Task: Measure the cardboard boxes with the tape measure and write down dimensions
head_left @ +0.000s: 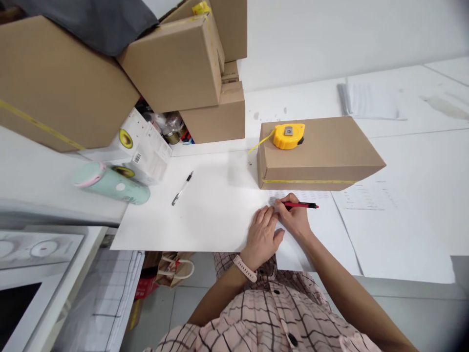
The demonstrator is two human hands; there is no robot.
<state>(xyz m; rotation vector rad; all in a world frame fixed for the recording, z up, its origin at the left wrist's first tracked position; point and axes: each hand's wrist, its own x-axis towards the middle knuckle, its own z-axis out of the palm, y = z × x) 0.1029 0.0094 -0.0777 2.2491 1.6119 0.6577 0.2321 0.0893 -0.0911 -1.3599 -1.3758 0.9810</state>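
A red and black pen [302,205] is gripped in my right hand [294,218], its writing end turned down toward a sheet of paper [322,234] with rows of small marks. Beside it, my left hand [263,233] lies flat across the paper's left edge and the table, fingers stretched out. Just beyond both hands stands a closed cardboard box [311,156]. On that box sits a yellow tape measure [288,136], a short length of its tape sticking out to the left. The pen's tip is hidden by my fingers.
A second pen [182,188] lies on the white table [212,215] at left. Beyond it are a mint-green bottle [113,185], a white avocado-print box [146,146] and stacked cardboard boxes [176,63]. More written sheets [399,234] lie at right, and a paper stack [372,100] is farther back.
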